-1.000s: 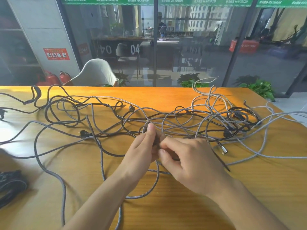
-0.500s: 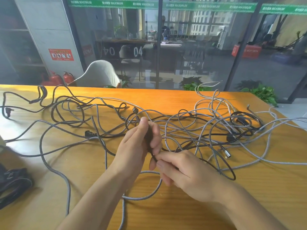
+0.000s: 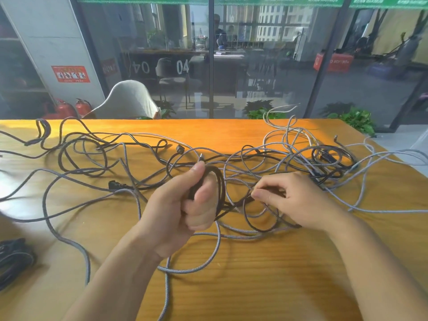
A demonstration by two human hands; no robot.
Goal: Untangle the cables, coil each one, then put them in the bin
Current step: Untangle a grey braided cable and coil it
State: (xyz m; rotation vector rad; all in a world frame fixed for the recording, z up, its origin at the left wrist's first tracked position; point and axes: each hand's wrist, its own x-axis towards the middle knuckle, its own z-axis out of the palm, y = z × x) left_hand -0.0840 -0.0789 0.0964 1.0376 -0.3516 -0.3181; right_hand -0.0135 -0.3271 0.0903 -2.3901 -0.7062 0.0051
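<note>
Left hand (image 3: 185,205) is up off the wooden table (image 3: 266,286), fist wrapped tight around a small coil of dark braided cable (image 3: 220,188), thumb pressed on top and a metal plug tip poking out just above it. Right hand (image 3: 294,200) sits beside it, low over the table, thumb and forefinger pinched on a dark strand running back to that coil. All around them, the tangle of grey and black cables (image 3: 289,158) sprawls across the middle and far side of the table, thickest toward the far right corner. A black angled plug (image 3: 114,184) lies left of the hands. At the left edge, a dark bundle (image 3: 14,258), blurred.
</note>
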